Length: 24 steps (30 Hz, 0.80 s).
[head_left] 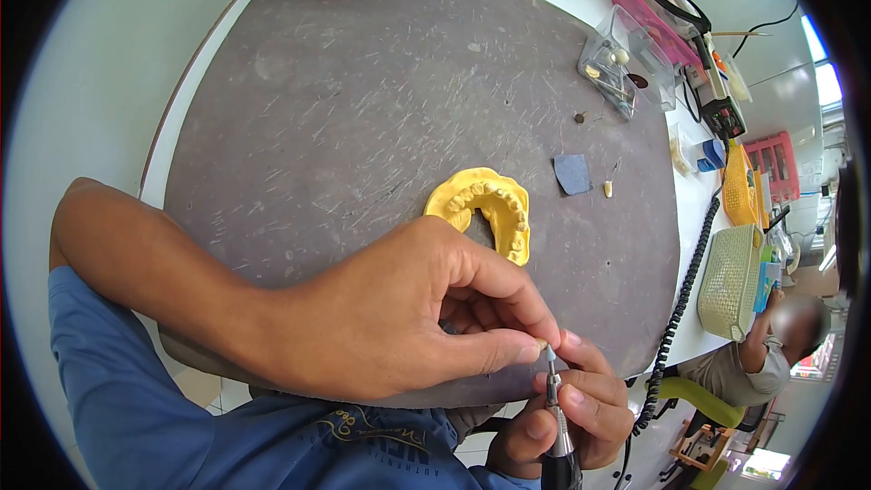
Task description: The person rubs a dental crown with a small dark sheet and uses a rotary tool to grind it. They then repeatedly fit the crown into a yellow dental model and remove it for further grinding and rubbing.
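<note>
My left hand (390,308) reaches across from the left, thumb and index finger pinched on a tiny cream-coloured piece (542,343). Most of that piece is hidden by the fingertips, and its exact kind cannot be made out. My right hand (594,404) is wrapped round a rotary handpiece (560,445), held upright at the table's near edge. Its pale blue pointed polishing tip (550,355) meets or nearly meets the small piece. Just beyond my left hand lies a yellow dental cast (490,183) with a row of teeth, partly covered by the hand.
On the scratched brown board (363,82) lie a dark sandpaper square (572,174), a tooth-like piece (609,189) and a small round bit (581,117). A clear box (649,50) stands far right. A coiled black cord (676,318) runs beside a woven basket (729,281). Another person (753,354) sits at right.
</note>
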Tool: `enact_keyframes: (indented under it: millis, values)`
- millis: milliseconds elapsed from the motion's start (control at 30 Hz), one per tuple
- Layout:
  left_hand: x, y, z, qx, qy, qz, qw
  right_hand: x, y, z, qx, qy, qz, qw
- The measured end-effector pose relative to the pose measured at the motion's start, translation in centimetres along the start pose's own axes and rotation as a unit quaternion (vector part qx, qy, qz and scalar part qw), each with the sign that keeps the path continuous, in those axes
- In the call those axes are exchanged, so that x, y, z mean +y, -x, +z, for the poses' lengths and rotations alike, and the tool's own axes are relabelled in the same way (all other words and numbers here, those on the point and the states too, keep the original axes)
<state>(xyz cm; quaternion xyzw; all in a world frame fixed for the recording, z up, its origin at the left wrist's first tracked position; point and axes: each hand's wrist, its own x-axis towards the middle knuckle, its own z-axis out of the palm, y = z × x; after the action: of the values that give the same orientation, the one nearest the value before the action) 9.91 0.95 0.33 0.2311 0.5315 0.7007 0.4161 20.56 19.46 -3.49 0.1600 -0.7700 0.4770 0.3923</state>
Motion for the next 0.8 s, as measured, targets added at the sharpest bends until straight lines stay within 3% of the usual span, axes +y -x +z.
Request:
enact_keyframes:
  millis: [367, 433, 800]
  values:
    - [-0.1, 0.1, 0.1, 0.002, 0.000, 0.008, 1.000, -0.1, 0.2, -0.5, -0.005, -0.013, -0.008, 1.000]
    - [0.0, -0.1, -0.1, 0.000, -0.003, 0.008, 1.000, -0.9, 0.5, -1.3, -0.106, 0.048, 0.067, 0.991]
    - [-0.1, 0.0, 0.0, 0.002, -0.009, 0.009, 1.000, -1.0, 0.7, -1.2, -0.099, 0.052, 0.068, 0.991]
